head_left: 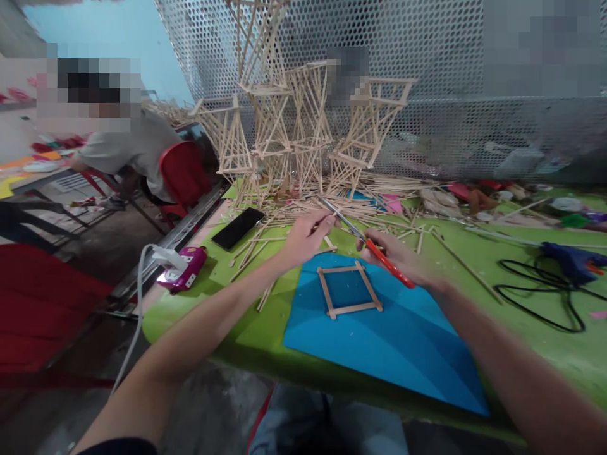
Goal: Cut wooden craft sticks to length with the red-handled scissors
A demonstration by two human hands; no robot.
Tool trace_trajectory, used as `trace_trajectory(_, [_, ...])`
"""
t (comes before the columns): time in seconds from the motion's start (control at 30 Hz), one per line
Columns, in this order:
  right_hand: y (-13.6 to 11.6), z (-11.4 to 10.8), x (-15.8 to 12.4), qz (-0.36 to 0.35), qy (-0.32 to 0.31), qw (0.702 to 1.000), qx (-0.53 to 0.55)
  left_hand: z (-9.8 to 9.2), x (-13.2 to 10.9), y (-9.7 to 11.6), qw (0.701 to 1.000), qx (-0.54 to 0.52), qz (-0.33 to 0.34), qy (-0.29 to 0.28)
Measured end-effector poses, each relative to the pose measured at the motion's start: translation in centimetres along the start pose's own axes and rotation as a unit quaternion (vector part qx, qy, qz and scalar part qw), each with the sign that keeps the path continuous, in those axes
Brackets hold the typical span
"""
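My right hand is closed round scissors with red-orange handles, their metal blades pointing up and left. Close by the blades, my left hand has its fingers pinched together; what lies between them is too small to make out. Below both hands, a square frame of flat wooden sticks rests on a blue sheet. Loose thin wooden sticks lie scattered and heaped just beyond my hands.
A tall lattice of sticks stands at the table's back. Left are a black phone and a purple power socket with a white plug. A blue glue gun and its black cord lie right. One person sits on a red chair.
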State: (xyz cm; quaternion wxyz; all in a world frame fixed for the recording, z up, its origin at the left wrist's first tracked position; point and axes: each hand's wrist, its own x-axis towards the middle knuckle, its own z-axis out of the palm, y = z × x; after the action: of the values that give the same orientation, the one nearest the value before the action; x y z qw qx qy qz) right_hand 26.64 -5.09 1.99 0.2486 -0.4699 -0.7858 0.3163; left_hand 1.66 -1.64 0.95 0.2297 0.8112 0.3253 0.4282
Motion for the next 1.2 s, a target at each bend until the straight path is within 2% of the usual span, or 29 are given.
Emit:
trace_trajectory(0.1, [-0.8, -0.2, -0.3, -0.013, -0.008, 1.0, 0.022, -0.2, 0.0, 0.4, 0.998, -0.057, -0.033, -0.009])
trace_trajectory(0.27, [-0.9, -0.2, -0.6, -0.001, -0.015, 0.999, 0.03, -0.3, 0.1, 0.9, 0.997, -0.062, -0.039, -0.018])
trace_trajectory(0.4, [-0.1, 0.0, -0.3, 0.025, 0.031, 0.999, -0.024, -0.3, 0.1, 0.9, 0.998, -0.046, -0.031, -0.01])
trace_trajectory(0.67, [-0.1, 0.8, -0.3, 0.015, 0.09, 0.985, -0.148, -0.4, 0.0, 1.2, 0.999, 0.035, -0.013, -0.017])
trace_trajectory(0.9, [-0.5, 1.2, -0.5, 0.006, 0.071, 0.991, -0.114, -1.0, -0.2, 1.2, 0.997, 0.072, 0.021, -0.012])
trace_trajectory(1.2, [-0.2, 0.6, -0.5, 0.021, 0.007, 0.999, -0.033, -1.1, -0.3, 1.2, 0.997, 0.062, 0.04, -0.004])
